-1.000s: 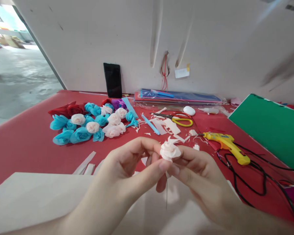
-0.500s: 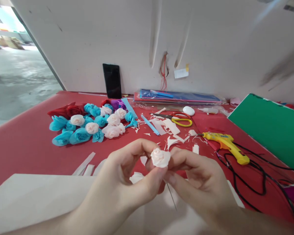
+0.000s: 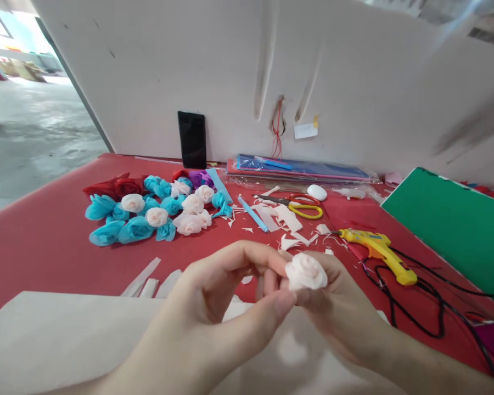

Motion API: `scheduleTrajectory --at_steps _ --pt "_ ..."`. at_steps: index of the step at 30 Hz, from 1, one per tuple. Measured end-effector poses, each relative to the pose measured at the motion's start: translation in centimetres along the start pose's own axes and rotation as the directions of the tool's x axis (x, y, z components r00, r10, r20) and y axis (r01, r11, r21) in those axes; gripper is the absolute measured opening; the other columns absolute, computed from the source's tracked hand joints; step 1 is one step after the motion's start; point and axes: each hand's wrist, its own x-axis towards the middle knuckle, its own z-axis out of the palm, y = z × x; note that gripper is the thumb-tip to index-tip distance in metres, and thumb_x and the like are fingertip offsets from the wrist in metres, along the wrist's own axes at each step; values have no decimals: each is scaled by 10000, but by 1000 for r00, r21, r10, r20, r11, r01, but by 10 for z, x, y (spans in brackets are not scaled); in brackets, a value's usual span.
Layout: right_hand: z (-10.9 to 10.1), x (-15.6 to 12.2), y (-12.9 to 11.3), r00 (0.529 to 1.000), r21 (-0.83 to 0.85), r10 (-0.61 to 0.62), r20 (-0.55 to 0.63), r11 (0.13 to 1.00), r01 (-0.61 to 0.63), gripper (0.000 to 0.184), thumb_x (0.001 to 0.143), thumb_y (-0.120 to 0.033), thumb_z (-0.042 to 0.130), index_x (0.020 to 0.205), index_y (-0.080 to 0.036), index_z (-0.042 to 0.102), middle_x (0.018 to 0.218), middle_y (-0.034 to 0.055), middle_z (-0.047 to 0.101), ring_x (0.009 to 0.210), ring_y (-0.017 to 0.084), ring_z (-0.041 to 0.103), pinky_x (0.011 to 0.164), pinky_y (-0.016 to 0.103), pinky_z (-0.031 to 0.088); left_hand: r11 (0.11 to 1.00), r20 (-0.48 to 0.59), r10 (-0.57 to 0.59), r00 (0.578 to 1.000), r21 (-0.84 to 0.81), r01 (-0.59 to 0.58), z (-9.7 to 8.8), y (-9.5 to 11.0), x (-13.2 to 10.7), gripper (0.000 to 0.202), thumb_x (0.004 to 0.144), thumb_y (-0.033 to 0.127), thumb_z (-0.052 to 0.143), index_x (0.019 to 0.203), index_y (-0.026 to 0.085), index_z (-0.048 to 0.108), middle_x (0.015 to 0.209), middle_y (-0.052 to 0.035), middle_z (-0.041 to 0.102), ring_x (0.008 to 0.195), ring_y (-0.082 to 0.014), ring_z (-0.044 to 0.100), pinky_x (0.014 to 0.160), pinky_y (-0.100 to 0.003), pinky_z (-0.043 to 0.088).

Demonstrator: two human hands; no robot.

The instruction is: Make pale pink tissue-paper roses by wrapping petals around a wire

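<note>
A small pale pink paper rose (image 3: 306, 272) sits between the fingertips of both hands, low in the middle of the view. My left hand (image 3: 214, 307) pinches its left side with thumb and forefinger. My right hand (image 3: 346, 312) cups it from below and from the right, fingers curled round it. Both hands hover over a pale sheet of paper (image 3: 57, 340) lying at the table's near edge.
A heap of blue, pink, red and purple paper flowers (image 3: 152, 211) lies at the left on the red table (image 3: 37, 247). Scissors (image 3: 300, 206), a yellow glue gun (image 3: 376, 247) with black cord, paper scraps, a green sheet (image 3: 453, 225) and a black phone (image 3: 192, 140) are beyond.
The rose has shifted to the right and turned a little in my fingers. The thin wire stem under it no longer shows. The camera has tipped slightly.
</note>
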Motion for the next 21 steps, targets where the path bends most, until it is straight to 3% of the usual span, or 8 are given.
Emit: scheduleTrajectory --at_steps 5,8,13,21 --pt "-2 1 3 999 42 48 -6 998 -47 40 833 -236 701 794 -235 713 679 -34 651 655 116 621 792 293 510 974 103 -69 992 -210 90 -2 -4 -3 100 841 324 702 765 260 713 697 45 658 678 -109 583 659 -160 480" --pt "-2 4 1 999 -26 31 17 999 -30 166 846 -307 661 704 -222 643 627 -34 581 642 134 590 784 324 511 959 137 -98 986 -254 130 -4 -7 -4 156 860 357 677 757 245 712 714 34 664 739 -128 595 704 -178 478" --pt "-4 8 -1 994 -47 88 57 995 -85 217 777 -304 709 636 -199 582 620 -40 532 617 110 511 710 256 465 963 147 -137 979 -212 167 -2 -7 -7 206 833 413 685 720 241 703 736 29 648 763 -149 582 702 -203 463" --pt "-22 3 9 992 -18 60 107 998 -58 155 740 -345 771 726 -226 674 695 -49 589 700 110 572 618 219 426 961 100 -226 969 -138 238 4 -2 -8 167 780 363 692 652 256 687 687 39 657 733 -164 570 672 -235 425"
